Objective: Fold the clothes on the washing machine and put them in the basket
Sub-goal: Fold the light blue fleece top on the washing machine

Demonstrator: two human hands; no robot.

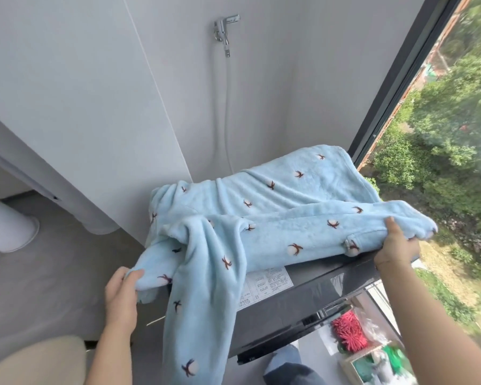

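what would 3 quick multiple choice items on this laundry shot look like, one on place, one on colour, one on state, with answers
1. Where does most of the fleece garment lie?
A. on the washing machine
B. on the floor
C. in a basket

2. What is the garment's main colour?
A. red
B. light blue
C. grey

3. What is the left hand doing?
A. hanging idle
B. pressing flat on the machine
C. gripping a garment end

Answers:
1 A, the garment is spread over the dark machine top, with one part hanging off the front.
2 B, it is pale blue with small dark and white motifs.
3 C, its fingers curl round a dangling end, while the right hand holds the other side.
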